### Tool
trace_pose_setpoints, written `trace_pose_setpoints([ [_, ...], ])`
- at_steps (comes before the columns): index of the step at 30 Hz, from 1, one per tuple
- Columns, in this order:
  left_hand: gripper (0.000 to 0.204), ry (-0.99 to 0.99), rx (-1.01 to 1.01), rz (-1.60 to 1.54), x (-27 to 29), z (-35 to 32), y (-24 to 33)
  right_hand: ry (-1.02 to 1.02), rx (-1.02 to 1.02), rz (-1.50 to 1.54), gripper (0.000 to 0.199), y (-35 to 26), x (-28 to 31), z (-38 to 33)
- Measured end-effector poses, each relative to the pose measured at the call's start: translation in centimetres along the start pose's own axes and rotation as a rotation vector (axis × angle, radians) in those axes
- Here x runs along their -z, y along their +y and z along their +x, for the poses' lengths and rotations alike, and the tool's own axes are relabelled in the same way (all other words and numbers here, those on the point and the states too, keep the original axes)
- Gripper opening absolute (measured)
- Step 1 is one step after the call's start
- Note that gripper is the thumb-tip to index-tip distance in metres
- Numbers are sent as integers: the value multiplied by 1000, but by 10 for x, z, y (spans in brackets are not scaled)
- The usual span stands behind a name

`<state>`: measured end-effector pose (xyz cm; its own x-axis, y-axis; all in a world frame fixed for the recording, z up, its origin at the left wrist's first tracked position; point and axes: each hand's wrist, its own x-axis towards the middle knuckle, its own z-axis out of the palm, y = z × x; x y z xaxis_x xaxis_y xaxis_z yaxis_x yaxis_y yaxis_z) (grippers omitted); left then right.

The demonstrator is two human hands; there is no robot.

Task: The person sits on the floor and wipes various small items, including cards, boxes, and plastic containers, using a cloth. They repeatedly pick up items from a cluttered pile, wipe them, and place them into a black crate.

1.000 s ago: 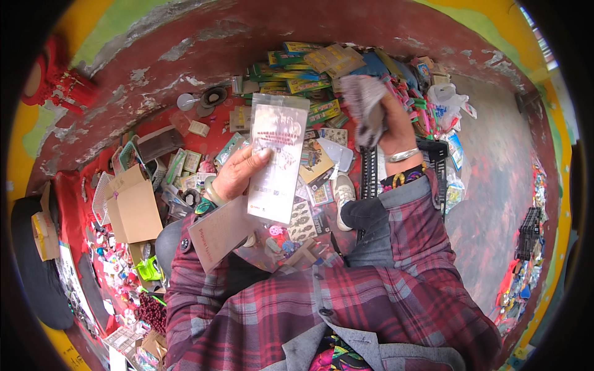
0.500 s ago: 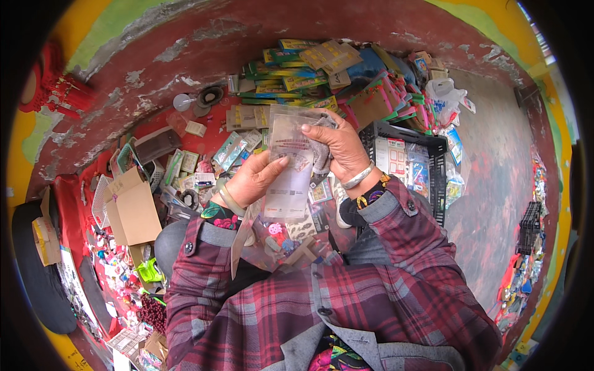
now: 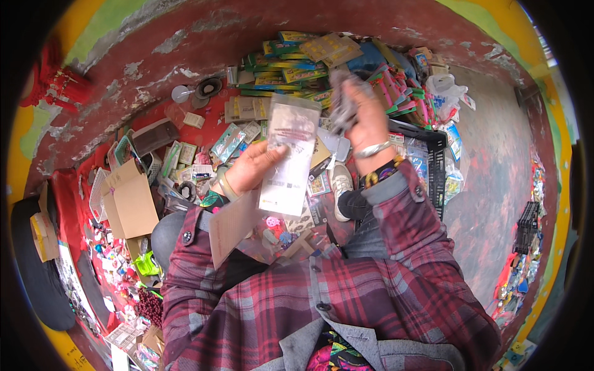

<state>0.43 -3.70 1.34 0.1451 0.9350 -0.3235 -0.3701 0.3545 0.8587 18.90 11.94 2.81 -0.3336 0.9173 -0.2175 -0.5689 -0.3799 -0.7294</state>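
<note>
1. Left hand [image 3: 257, 166] is closed in a pinch on a clear flat packet [image 3: 288, 153] with a printed card inside. Thumb lies across the front and fingers sit behind, so the face stays turned up toward the head, presumably for reading.
2. The packet hangs upright at chest height over the lap. The grip is at its left edge around mid-height, and most of the packet sticks out to the right of the hand.
3. A brown card sheet [image 3: 234, 226] hangs just below the left wrist. I can't tell whether the same hand holds it.
4. Right hand [image 3: 365, 114] is raised higher, to the right of the packet and apart from it. Its fingers are curled round a small grey packet [image 3: 341, 102], which is blurred, so its kind is unclear.
5. Around them: stacked colourful packs [image 3: 291, 71] against the red wall [image 3: 161, 37], a black crate [image 3: 433, 167] at right, and an open cardboard box [image 3: 130, 201] at left.
</note>
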Motion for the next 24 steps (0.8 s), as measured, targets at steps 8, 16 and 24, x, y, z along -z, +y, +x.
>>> trace_pose_setpoints([
  [8, 38, 120, -8, -171, 16, 12, 4, -251, 366, -891, 33, -5, -37, -29],
  [16, 34, 462, -230, 306, 26, 20, -28, -788, 797, -1350, 39, 62, -38, -56],
  [24, 33, 571, 65, -446, 1, 12, 11, -1058, 776, -1444, 46, 43, -49, -73],
])
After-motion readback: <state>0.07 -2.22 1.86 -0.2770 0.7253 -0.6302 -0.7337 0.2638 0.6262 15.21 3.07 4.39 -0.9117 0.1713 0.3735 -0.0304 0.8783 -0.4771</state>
